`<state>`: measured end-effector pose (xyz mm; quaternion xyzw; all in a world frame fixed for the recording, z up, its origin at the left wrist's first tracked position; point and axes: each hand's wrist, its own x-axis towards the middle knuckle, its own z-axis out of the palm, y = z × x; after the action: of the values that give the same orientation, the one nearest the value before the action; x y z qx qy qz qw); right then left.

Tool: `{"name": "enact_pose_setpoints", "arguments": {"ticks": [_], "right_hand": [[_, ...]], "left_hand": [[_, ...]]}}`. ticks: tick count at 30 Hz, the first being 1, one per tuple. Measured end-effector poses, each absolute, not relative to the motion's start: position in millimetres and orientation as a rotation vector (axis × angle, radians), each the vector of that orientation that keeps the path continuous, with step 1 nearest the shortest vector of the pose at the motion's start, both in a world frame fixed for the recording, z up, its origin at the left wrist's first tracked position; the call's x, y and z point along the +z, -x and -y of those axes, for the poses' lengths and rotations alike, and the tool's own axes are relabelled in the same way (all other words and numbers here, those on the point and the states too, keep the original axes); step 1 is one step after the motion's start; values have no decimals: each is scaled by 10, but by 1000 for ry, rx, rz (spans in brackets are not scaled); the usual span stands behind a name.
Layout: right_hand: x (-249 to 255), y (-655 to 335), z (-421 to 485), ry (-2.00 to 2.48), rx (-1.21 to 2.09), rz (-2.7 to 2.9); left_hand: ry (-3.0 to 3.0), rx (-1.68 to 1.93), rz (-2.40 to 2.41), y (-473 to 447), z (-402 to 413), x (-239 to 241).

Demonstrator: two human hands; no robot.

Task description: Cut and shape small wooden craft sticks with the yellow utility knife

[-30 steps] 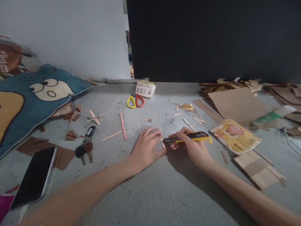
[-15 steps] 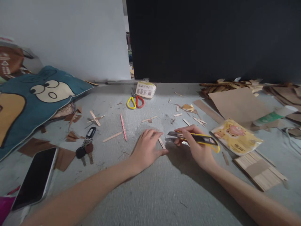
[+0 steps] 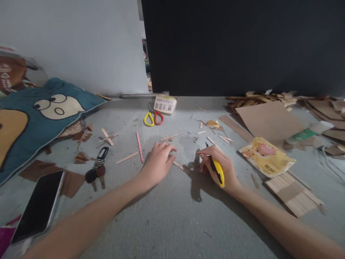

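Observation:
My left hand [image 3: 159, 162] rests on the grey tabletop with its fingers loosely curved and thumb apart, gripping nothing. Just right of its thumb lies a small wooden craft stick [image 3: 178, 165], flat on the table. My right hand [image 3: 228, 168] is wrapped round a yellow utility knife [image 3: 219, 173], whose blade end points up and away, clear of the stick. Beyond the hands are another thin stick [image 3: 169, 137] and several cut stick pieces [image 3: 211, 140]. A pink twisted rod [image 3: 139, 146] lies to the left, near a longer craft stick [image 3: 127, 158].
Scissors [image 3: 153, 118] with red and yellow handles lie at the back. Keys [image 3: 97, 171], a phone [image 3: 39, 205] and a blue cushion [image 3: 48, 115] are on the left. On the right are a yellow packet [image 3: 265, 156], a banded craft stick bundle [image 3: 292, 192] and brown cardboard [image 3: 269, 117].
My left hand has let go of the craft stick and shifted left. My right hand has turned the knife, so its blade swung from pointing left to pointing up and away.

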<state>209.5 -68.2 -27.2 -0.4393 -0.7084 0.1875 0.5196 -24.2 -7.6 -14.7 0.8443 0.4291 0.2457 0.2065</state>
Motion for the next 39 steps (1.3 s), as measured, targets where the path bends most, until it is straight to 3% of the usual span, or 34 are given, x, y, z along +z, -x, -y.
{"name": "enact_pose_setpoints", "arguments": {"ticks": [4, 15, 39], "right_hand": [[-301, -2107, 678, 1019, 441, 1775], [-386, -2074, 711, 1160, 307, 2171], [-272, -1916, 608, 1420, 537, 2215]], "left_hand": [[-2543, 274, -1197, 271, 95, -77], [-2854, -25, -1296, 155, 309, 35], [-2831, 13, -1243, 179, 255, 5]]}}
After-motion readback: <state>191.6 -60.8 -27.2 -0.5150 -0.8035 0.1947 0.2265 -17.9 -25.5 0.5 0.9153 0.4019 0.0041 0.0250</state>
